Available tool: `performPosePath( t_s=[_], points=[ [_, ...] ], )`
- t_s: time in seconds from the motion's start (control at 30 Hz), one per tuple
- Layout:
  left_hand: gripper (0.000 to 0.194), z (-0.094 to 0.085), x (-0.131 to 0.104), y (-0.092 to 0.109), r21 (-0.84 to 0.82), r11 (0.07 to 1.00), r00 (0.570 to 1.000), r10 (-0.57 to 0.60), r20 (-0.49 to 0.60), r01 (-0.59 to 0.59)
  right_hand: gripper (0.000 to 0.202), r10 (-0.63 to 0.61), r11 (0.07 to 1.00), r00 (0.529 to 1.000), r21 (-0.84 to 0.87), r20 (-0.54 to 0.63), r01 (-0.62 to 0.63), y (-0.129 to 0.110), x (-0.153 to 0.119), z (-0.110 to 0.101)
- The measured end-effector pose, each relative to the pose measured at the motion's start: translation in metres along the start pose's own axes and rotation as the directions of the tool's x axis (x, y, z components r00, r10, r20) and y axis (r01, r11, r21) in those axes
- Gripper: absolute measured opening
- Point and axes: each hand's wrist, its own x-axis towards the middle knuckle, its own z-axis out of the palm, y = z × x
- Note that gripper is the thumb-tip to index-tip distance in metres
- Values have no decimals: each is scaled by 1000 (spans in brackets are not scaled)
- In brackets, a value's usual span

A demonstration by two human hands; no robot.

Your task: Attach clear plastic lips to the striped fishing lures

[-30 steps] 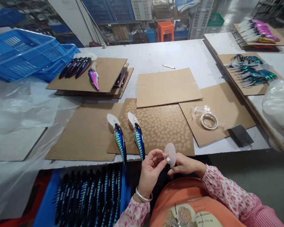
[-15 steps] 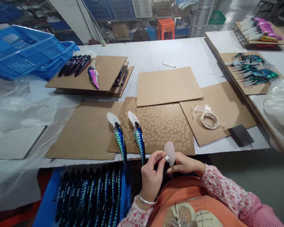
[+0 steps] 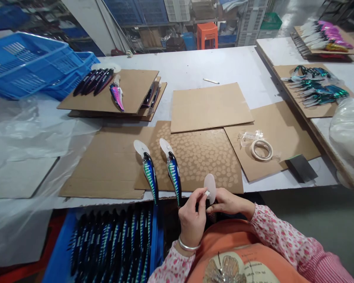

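Note:
My left hand [image 3: 193, 214] pinches a small white piece [image 3: 207, 193] at the face of a pale oval lip [image 3: 210, 188]. Behind that lip, my right hand [image 3: 231, 202] is closed around a dark lure body, mostly hidden by the fingers. Left of my hands, two blue-green striped lures [image 3: 150, 176] [image 3: 174, 173] lie side by side at the table's front edge, with their white lips on the cardboard and their tails over the edge. Below them, a blue crate [image 3: 157, 239] holds several similar lures in a row.
A tape roll [image 3: 261, 150] and a dark block [image 3: 301, 168] sit at the right. Stacked cardboard [image 3: 106, 96] with dark lures stands back left beside blue baskets [image 3: 26, 67]. More lures [image 3: 318, 88] lie on the right-hand table. A cardboard sheet [image 3: 211, 107] lies mid-table.
The pale lip has turned slightly more edge-on and risen a little. My left hand has shifted slightly to the right, closer to my right hand.

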Motion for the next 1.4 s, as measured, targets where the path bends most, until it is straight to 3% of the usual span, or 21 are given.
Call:
performPosePath(
  t_s=[0.13, 0.3, 0.47, 0.57, 0.8, 1.0, 1.17, 1.4],
  points=[
    [22, -3, 4, 4, 22, 999, 999, 43, 19, -44, 44, 12, 1000, 1000, 9, -18, -12, -2, 1, 1],
    [26, -5, 6, 4, 68, 989, 991, 132, -36, -130, 38, -25, 999, 1000, 39, -14, 25, -7, 1, 3],
    [21, 1, 6, -7, 301, 887, 924, 380, -46, -350, 31, -22, 1000, 1000, 18, -10, 22, -4, 1, 4],
    [18, 4, 4, -11, 371, 840, 897, 440, -36, -397, 25, -2, 1000, 1000, -29, -15, 1, -2, 1, 6],
    [11, 13, 4, -14, 405, 850, 898, 420, -133, -337, 13, 30, 993, 996, -116, -80, -39, -7, 6, 16],
    [31, 6, 0, -10, 193, 965, 968, 206, -146, -176, 21, 31, 995, 997, -93, -68, -37, -8, 5, 12],
    [14, -2, -1, -7, 121, 979, 970, 182, -162, -163, 24, 69, 989, 996, -131, -49, -74, -5, 3, 9],
    [13, -2, -1, -10, 117, 978, 974, 187, -131, -172, 20, 68, 983, 997, -168, -21, -71, -6, 4, 8]
  ],
)
